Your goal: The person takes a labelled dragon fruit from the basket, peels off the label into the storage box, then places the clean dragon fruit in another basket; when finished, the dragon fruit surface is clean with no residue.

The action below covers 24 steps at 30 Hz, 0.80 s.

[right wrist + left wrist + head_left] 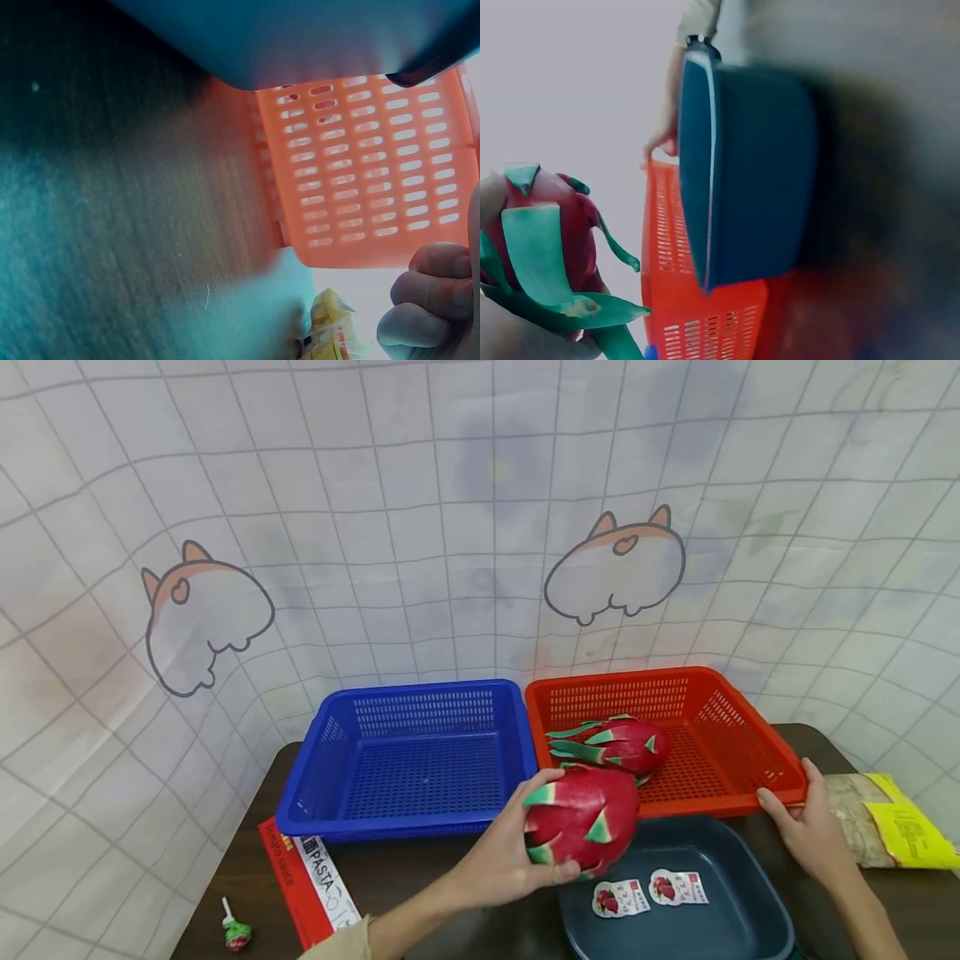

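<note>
My left hand [504,858] grips a red dragon fruit [592,818] with green scales, thumb below and fingers over its left side. The fruit is held above the back left part of a dark blue-grey tub [757,877]. In the left wrist view the dragon fruit [570,247] shows its long green leaves. Another dragon fruit [637,745] lies in the left part of the red basket [780,760]. At the basket's front right corner, my right hand [813,835] holds the rim, thumb on top. The right wrist view shows its curled fingers [431,289] beside the basket.
A blue basket [423,760] stands left of the red one. Two dragon fruit stickers or cards [621,898] lie in the tub. A tomato sauce pasta box [311,885] and a lollipop [236,931] are at left, a yellow-and-clear bag [892,827] at right. A patterned curtain hangs behind.
</note>
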Each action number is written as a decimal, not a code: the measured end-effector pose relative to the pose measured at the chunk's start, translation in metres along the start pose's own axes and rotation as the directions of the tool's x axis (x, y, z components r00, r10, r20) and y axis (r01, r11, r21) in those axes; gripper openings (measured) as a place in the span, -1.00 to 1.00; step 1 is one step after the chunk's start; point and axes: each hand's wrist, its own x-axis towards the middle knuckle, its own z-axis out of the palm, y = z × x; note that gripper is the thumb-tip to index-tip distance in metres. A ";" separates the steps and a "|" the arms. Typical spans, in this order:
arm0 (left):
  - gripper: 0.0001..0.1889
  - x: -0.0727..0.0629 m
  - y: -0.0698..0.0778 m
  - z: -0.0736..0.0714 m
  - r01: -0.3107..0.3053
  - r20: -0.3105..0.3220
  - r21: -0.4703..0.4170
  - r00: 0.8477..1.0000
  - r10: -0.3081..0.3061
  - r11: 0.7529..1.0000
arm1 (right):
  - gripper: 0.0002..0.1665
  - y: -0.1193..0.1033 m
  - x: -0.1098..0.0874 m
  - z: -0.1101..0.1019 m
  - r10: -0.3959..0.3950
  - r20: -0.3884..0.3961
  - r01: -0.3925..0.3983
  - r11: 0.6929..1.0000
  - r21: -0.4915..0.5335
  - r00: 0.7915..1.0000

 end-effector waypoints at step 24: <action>-0.05 0.161 -0.027 0.024 -0.087 0.272 0.715 0.949 -0.161 0.694 | 0.02 0.005 0.000 0.000 -0.036 -0.016 0.036 0.999 0.000 0.999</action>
